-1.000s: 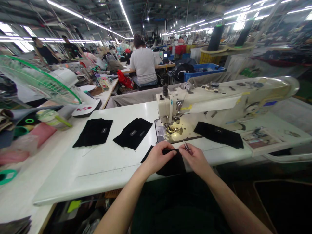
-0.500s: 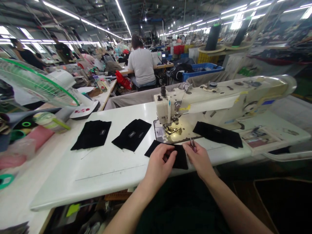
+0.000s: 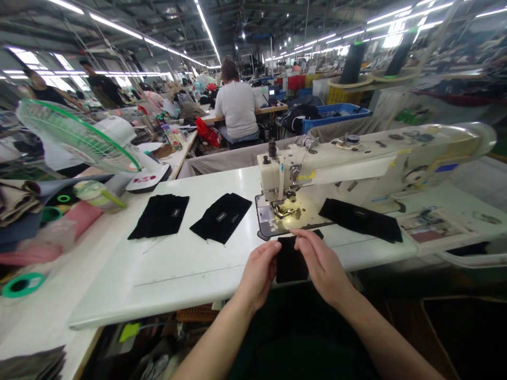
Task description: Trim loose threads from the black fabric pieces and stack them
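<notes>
Between my hands, at the front edge of the white sewing table (image 3: 190, 264), is a black fabric piece (image 3: 291, 261). My left hand (image 3: 259, 269) pinches its left edge. My right hand (image 3: 322, 264) has its fingers closed on the right side, and a bit of black cloth shows behind them. Just beyond stands the sewing machine (image 3: 336, 163), its lit presser foot (image 3: 283, 211) over the metal plate. Two black pieces with small labels lie to the left, one at far left (image 3: 159, 216) and one nearer (image 3: 221, 217). Another black piece (image 3: 361, 219) lies right of the foot.
A green-rimmed fan (image 3: 79, 137) stands at the left, near a green tape roll (image 3: 22, 285) and a lidded cup (image 3: 95, 195) on the side table. Ahead, a person in a grey shirt (image 3: 236, 108) sits facing away. A blue basket (image 3: 336, 116) is behind the machine.
The black piece in my hands has turned more upright. My left hand has moved to its left edge. Scissors seen earlier at my right hand no longer show. The view has shifted slightly left.
</notes>
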Demonstrator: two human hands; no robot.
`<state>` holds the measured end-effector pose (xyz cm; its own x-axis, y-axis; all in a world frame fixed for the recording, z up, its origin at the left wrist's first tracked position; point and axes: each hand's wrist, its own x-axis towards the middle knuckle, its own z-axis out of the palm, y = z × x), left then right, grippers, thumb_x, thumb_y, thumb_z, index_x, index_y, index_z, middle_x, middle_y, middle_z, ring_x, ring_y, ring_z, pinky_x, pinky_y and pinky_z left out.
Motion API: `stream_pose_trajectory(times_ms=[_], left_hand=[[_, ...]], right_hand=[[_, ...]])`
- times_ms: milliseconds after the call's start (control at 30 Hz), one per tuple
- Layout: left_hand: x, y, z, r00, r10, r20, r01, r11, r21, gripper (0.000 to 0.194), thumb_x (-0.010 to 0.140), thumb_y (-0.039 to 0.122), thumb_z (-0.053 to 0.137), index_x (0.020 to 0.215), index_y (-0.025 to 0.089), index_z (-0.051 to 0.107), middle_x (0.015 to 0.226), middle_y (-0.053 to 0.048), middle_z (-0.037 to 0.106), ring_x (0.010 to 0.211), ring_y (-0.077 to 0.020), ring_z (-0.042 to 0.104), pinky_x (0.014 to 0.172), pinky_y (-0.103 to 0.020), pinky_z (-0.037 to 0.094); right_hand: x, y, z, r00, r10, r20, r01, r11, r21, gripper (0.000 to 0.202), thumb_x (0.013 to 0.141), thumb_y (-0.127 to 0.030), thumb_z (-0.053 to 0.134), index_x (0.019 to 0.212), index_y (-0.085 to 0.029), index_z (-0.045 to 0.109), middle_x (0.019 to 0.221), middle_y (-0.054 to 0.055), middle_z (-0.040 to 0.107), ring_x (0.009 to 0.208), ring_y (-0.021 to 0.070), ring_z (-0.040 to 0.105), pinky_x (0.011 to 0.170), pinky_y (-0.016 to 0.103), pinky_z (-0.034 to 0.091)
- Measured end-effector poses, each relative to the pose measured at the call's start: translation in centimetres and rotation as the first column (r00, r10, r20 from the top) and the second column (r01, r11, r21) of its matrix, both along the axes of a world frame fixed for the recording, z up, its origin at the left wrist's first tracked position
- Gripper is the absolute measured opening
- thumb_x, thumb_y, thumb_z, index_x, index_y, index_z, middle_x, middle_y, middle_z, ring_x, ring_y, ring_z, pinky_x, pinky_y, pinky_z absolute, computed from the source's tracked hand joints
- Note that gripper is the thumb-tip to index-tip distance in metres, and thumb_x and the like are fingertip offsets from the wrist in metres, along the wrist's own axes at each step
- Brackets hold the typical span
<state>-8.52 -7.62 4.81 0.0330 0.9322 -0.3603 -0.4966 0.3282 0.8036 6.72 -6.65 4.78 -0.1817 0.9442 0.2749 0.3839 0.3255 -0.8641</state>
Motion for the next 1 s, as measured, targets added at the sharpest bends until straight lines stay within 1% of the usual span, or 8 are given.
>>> stream_pose_trajectory(times_ms=[33, 100, 200, 333, 600, 733, 900, 1000], left_hand=[[0.06, -0.09, -0.08, 1.000, -0.006, 0.016, 0.006, 1.000, 0.010, 0.020, 0.072, 0.033, 0.077, 0.081, 0.015, 0.073, 0.074, -0.003, 0.072, 0.068, -0.0132, 0.064, 0.068, -0.023, 0.050], [0.16, -0.20, -0.23, 0.999, -0.024, 0.037, 0.023, 0.999, 0.023, 0.020, 0.074, 0.034, 0.076, 0.083, 0.016, 0.073, 0.075, -0.003, 0.071, 0.067, -0.0124, 0.063, 0.067, -0.023, 0.049], [0.24, -0.25, -0.38, 1.000, -0.006, -0.004, 0.006, 1.000, 0.011, 0.021, 0.073, 0.033, 0.077, 0.085, 0.017, 0.074, 0.070, 0.000, 0.069, 0.061, -0.0088, 0.058, 0.059, -0.018, 0.044], [0.28, -0.32, -0.34, 0.998, 0.008, -0.068, -0.008, 1.000, -0.005, 0.028, 0.070, 0.036, 0.078, 0.091, 0.018, 0.076, 0.070, 0.000, 0.068, 0.060, -0.0081, 0.055, 0.054, -0.017, 0.039], [0.28, -0.37, -0.81, 0.982, 0.005, -0.187, -0.001, 1.000, 0.019, 0.035, 0.070, 0.040, 0.077, 0.097, 0.018, 0.076, 0.066, 0.001, 0.064, 0.053, -0.0068, 0.045, 0.051, -0.018, 0.032], [0.38, -0.47, -0.73, 0.979, -0.021, -0.204, 0.033, 0.998, 0.056, 0.033, 0.075, 0.040, 0.074, 0.100, 0.019, 0.076, 0.074, -0.001, 0.069, 0.063, -0.0106, 0.054, 0.059, -0.021, 0.040], [0.36, -0.58, -0.77, 0.923, 0.036, -0.382, 0.033, 0.985, 0.172, 0.029, 0.079, 0.039, 0.069, 0.099, 0.020, 0.077, 0.079, -0.002, 0.073, 0.081, -0.0199, 0.062, 0.072, -0.028, 0.047], [0.28, -0.55, -0.84, 0.905, 0.036, -0.425, 0.068, 0.972, 0.226, 0.028, 0.082, 0.038, 0.066, 0.102, 0.022, 0.076, 0.087, -0.003, 0.075, 0.090, -0.0227, 0.064, 0.079, -0.031, 0.048]], right_hand=[[-0.03, -0.07, 0.01, 0.996, -0.010, 0.087, 0.004, 0.998, 0.065, 0.034, 0.100, -0.037, 0.037, 0.122, -0.021, 0.058, 0.111, 0.009, 0.066, 0.101, 0.0225, 0.063, 0.088, 0.036, 0.050], [-0.17, -0.23, 0.04, 0.971, -0.036, 0.237, -0.001, 0.987, 0.158, 0.033, 0.099, -0.033, 0.042, 0.124, -0.021, 0.059, 0.113, 0.010, 0.064, 0.101, 0.0233, 0.063, 0.083, 0.035, 0.052], [-0.41, -0.42, -0.06, 0.935, -0.098, 0.340, 0.018, 0.973, 0.230, 0.032, 0.096, -0.031, 0.048, 0.124, -0.021, 0.061, 0.108, 0.009, 0.064, 0.091, 0.0221, 0.066, 0.075, 0.032, 0.054], [-0.56, -0.47, -0.38, 0.933, -0.139, 0.333, 0.047, 0.962, 0.268, 0.032, 0.096, -0.031, 0.049, 0.123, -0.021, 0.062, 0.106, 0.008, 0.064, 0.089, 0.0208, 0.067, 0.073, 0.030, 0.055], [-0.65, -0.35, -0.44, 0.931, -0.140, 0.336, 0.047, 0.962, 0.270, 0.032, 0.096, -0.031, 0.048, 0.123, -0.022, 0.063, 0.104, 0.009, 0.066, 0.084, 0.0195, 0.067, 0.069, 0.028, 0.055], [-0.65, -0.34, -0.58, 0.936, -0.147, 0.320, 0.057, 0.960, 0.274, 0.032, 0.097, -0.032, 0.047, 0.123, -0.022, 0.063, 0.105, 0.009, 0.066, 0.085, 0.0205, 0.067, 0.073, 0.030, 0.055], [-0.63, -0.39, -0.69, 0.945, -0.126, 0.302, 0.036, 0.957, 0.287, 0.033, 0.098, -0.031, 0.046, 0.124, -0.022, 0.063, 0.105, 0.009, 0.066, 0.087, 0.0206, 0.067, 0.075, 0.030, 0.056], [-0.77, -0.49, -0.77, 0.953, -0.130, 0.273, 0.046, 0.955, 0.295, 0.034, 0.099, -0.031, 0.045, 0.125, -0.019, 0.062, 0.107, 0.010, 0.065, 0.092, 0.0216, 0.067, 0.077, 0.031, 0.055]])
